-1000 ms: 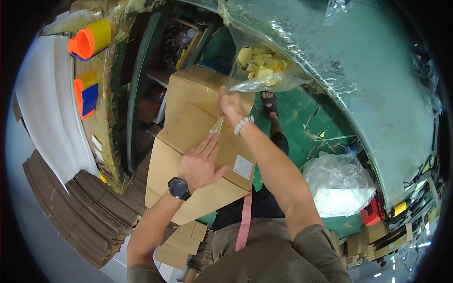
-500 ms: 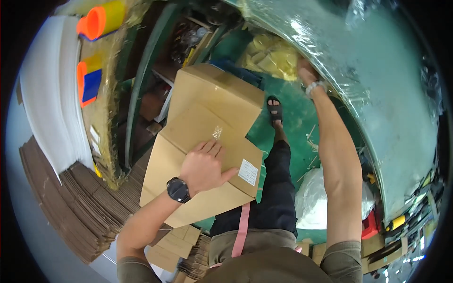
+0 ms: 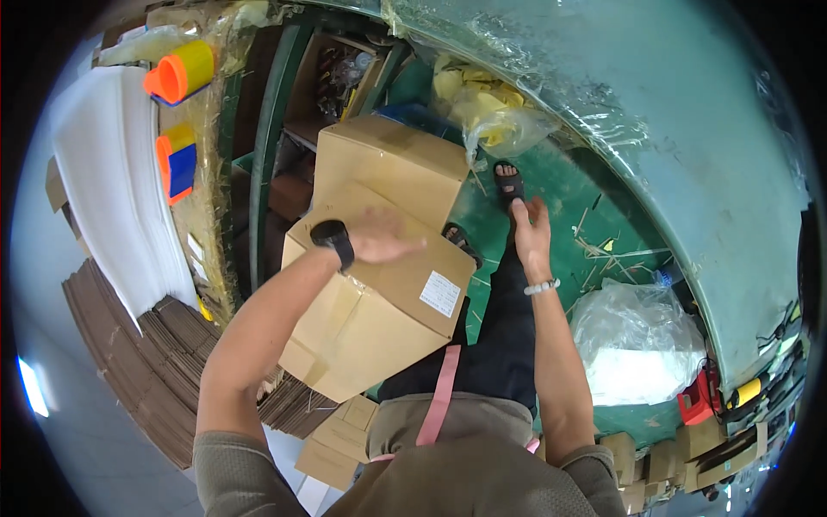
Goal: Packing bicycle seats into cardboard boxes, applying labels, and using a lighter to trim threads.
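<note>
A brown cardboard box (image 3: 345, 319) with a tape strip and a white label (image 3: 440, 294) leans in front of me, against a second carton (image 3: 392, 164) behind it. My left hand (image 3: 383, 238), with a black watch above it, is over the upper face of the nearer box. Its fingers are stretched out and smeared by motion; whether they touch the cardboard I cannot tell. Above the green floor, right of the boxes, my right hand (image 3: 532, 233) is open with nothing in it. Farther off lies a clear plastic bag of yellow material (image 3: 495, 116).
A green table (image 3: 689, 172) curves along the right. Beneath its edge sit a white-filled plastic bag (image 3: 637, 345) and a red object (image 3: 698, 398). Stacked flat cardboard (image 3: 138, 362) and white sheets (image 3: 125, 189) stand at the left. Scraps litter the green floor (image 3: 560, 250).
My right hand has come back from beside the yellow material toward me. The left hand has shifted up over the box. The nearer box has tipped, showing more of its taped side.
</note>
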`<state>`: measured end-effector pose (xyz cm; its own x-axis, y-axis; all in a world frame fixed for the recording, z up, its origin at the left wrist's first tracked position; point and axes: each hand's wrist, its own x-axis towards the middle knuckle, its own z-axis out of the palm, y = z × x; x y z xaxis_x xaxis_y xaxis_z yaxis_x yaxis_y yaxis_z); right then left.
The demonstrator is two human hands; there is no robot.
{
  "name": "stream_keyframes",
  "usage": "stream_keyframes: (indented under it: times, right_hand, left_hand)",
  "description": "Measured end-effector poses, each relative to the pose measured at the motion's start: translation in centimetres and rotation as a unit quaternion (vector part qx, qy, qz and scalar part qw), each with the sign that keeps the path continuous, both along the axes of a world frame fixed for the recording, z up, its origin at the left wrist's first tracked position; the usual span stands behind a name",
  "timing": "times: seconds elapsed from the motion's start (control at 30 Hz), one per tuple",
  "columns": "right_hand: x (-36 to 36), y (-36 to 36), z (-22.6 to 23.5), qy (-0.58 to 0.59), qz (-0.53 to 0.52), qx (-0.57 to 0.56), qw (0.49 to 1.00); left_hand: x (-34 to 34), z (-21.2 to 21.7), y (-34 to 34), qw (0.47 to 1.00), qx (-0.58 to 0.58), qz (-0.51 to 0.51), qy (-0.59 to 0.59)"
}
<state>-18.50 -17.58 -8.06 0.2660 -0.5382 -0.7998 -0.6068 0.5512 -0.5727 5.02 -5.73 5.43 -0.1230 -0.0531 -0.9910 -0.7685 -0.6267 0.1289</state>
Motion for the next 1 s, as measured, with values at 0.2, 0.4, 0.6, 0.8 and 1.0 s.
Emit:
stream_keyframes:
  times: [0.2,0.4,0.6,0.8,1.0]
  right_hand:
    - [3.8,1.7,9.2,-0.078,0.213,-0.187,0.956]
    - [10.9,12.3,17.7,-0.117,0.458,-0.304,0.827]
    - [12.2,13.6,20.3,-0.115,0.507,-0.148,0.842]
    - [11.3,15.3,19.6,-0.046,0.505,-0.325,0.798]
    - [11.0,17.4,20.6,0.046,0.529,-0.380,0.757]
  left_hand:
    - [4.5,9.5,4.2,0.747,-0.367,0.498,-0.244]
    - [-5.7,13.2,26.6,0.515,-0.395,0.595,-0.475]
    - [-26.8,10.1,61.4,0.334,-0.105,0.702,-0.620]
    - [-34.8,3.6,70.7,0.346,0.094,0.710,-0.606]
    - [-36.2,1.5,83.0,0.304,-0.031,0.809,-0.503]
